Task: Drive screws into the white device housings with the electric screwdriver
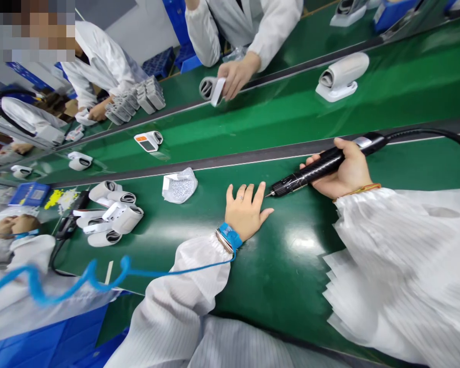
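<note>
My left hand (246, 209) lies palm down on the green tabletop (276, 276), its fingers spread and nothing in it. A blue strap with a coiled blue cord circles that wrist. In my right hand (348, 174) is a black electric screwdriver (314, 171), held palm up with the fingers around its body. The tool's thin tip points left, close to my left index finger. Beyond my left hand sits a clear bag of small metallic pieces (180, 185). A stack of thin white sheets (360, 291) lies under and beside my right sleeve.
White devices with rolled cuffs (113, 212) are piled at the left. More stand along the green conveyor (253, 120), including one at the right (342, 76). Across it, a person's hand (237, 74) holds another device. A co-worker's hands (17, 225) are at far left.
</note>
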The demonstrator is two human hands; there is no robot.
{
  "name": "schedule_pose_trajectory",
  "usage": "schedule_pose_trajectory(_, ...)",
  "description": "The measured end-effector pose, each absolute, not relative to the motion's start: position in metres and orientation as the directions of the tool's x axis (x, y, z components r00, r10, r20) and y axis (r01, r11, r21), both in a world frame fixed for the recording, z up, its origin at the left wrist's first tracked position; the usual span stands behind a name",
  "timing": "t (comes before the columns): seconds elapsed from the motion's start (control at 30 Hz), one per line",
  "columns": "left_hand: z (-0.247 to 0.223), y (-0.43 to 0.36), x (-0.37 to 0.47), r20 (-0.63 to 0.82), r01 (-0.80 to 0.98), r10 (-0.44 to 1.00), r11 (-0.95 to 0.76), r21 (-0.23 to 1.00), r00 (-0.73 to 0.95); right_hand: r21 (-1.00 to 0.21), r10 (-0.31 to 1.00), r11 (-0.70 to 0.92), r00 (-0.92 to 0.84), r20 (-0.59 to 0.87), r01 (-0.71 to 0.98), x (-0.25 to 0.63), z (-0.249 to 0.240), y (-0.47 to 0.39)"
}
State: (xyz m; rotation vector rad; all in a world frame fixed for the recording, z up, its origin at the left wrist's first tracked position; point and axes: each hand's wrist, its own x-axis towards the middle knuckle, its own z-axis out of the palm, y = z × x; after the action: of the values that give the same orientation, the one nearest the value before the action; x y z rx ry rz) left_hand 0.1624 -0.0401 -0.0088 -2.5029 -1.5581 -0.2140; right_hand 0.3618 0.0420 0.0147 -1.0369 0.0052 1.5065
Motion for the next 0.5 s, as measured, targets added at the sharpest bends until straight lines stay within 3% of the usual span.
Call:
schedule_pose_trajectory(0.27,-0.0127,-0.0403,0.1612,0.193,0.897,0.876,-0.438,-0.059,0.441,-0.557,0.787,-0.254,0.166,-0.594,-0.791,0.3605,0.0162,0.0411)
schedule_pose_trajectory(0.5,-0.0166,-0.0345,0.1544,0.224,0.877,0.87,-0.469,0.102,0.439,-0.558,0.785,-0.252,0.169,-0.596,-0.791,0.3611,0.0173,0.0406)
